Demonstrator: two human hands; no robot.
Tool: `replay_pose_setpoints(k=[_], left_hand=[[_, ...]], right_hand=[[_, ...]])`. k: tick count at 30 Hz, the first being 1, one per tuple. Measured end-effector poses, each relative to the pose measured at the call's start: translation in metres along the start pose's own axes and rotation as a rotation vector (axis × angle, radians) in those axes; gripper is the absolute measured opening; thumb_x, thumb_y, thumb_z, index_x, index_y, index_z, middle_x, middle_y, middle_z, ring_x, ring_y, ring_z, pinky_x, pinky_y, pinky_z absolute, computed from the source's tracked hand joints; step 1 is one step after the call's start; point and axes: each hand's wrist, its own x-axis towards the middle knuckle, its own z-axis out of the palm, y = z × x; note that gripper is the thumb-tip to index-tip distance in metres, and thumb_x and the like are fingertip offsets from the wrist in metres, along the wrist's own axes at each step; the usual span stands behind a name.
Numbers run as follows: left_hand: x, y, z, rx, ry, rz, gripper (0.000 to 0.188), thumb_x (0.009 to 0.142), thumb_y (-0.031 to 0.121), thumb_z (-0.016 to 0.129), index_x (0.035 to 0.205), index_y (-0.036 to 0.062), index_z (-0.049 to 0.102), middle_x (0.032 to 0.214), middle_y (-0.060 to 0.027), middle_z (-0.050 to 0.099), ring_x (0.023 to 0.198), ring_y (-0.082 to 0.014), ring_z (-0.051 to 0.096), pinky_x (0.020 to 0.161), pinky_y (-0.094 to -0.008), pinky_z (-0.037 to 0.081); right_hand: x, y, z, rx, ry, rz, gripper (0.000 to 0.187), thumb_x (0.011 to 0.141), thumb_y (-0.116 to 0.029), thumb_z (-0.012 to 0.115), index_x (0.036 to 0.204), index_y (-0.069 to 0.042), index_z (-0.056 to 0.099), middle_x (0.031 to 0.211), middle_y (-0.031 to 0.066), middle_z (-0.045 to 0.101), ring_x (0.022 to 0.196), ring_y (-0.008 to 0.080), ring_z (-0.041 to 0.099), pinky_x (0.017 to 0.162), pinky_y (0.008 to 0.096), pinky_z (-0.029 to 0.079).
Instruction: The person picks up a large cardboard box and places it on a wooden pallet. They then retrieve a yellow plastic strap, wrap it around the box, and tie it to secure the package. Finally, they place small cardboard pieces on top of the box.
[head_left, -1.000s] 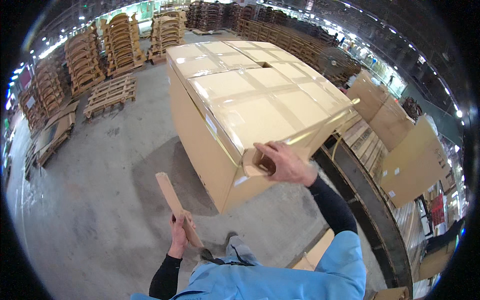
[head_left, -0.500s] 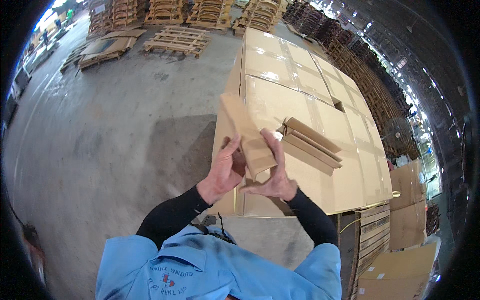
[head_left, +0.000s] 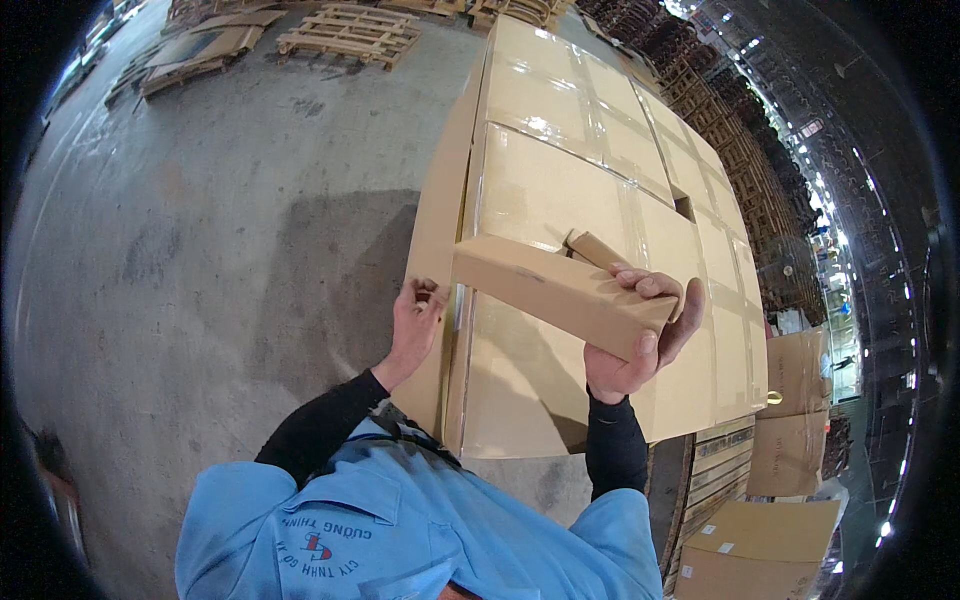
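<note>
My right hand (head_left: 640, 335) grips one end of a long folded cardboard edge protector (head_left: 555, 290), its fingers over the top and thumb at the near side. The strip slants across the big taped cartons (head_left: 530, 185), its far end near their left edge. Behind it, partly hidden, another folded cardboard piece (head_left: 598, 250) lies on the carton top. By the left side of the stack is my left hand (head_left: 412, 325), its fingers curled close to the carton edge. Whatever lies in those fingers, if anything, is too small to make out.
The cartons stand on a wooden pallet (head_left: 715, 465). More cardboard boxes (head_left: 760, 540) sit at the lower right. Pallets (head_left: 350, 35) and flat cardboard sheets (head_left: 205, 55) lie on the concrete floor (head_left: 200, 250) farther off. Racks of stacked goods line the far right.
My hands have parted. The right one has carried the cardboard edge protector rightward and turned it more level; the left one has let go and moved down to the stack's left edge.
</note>
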Motion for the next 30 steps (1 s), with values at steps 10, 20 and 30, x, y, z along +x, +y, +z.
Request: replay_pose_setpoints(k=[10,20,30], left_hand=[[0.021,-0.015,-0.023,-0.203,-0.448,-0.186,0.027,0.093,0.007,0.064,0.116,0.0056,0.051,0.101,-0.0072,0.058,0.079,-0.0124,0.062,0.056,-0.0267,0.054],[0.024,0.01,-0.036,-0.372,-0.321,-0.565,0.04,0.086,-0.008,0.057,0.121,0.0041,0.042,0.095,-0.0066,0.058,0.067,-0.0134,0.062,0.042,-0.0232,0.041],[0.025,-0.007,-0.047,-0.549,-0.383,-0.548,0.09,0.086,-0.003,0.063,0.152,-0.0087,0.002,0.098,-0.0132,0.063,0.07,-0.0156,0.062,0.046,-0.0249,0.047]], right_hand=[[-0.004,-0.003,0.028,-0.39,-0.509,-0.174,0.046,0.08,-0.023,0.067,0.12,-0.003,0.059,0.106,0.021,0.057,0.091,0.0328,0.06,0.078,0.0445,0.051],[0.028,0.02,0.078,-0.482,-0.752,-0.008,0.041,0.076,-0.008,0.065,0.116,-0.003,0.064,0.101,0.0169,0.055,0.086,0.0289,0.059,0.075,0.0362,0.05],[-0.004,0.043,0.073,-0.519,-0.795,0.247,0.037,0.079,-0.013,0.069,0.114,-0.003,0.062,0.101,0.0168,0.056,0.094,0.032,0.057,0.082,0.0378,0.049]])
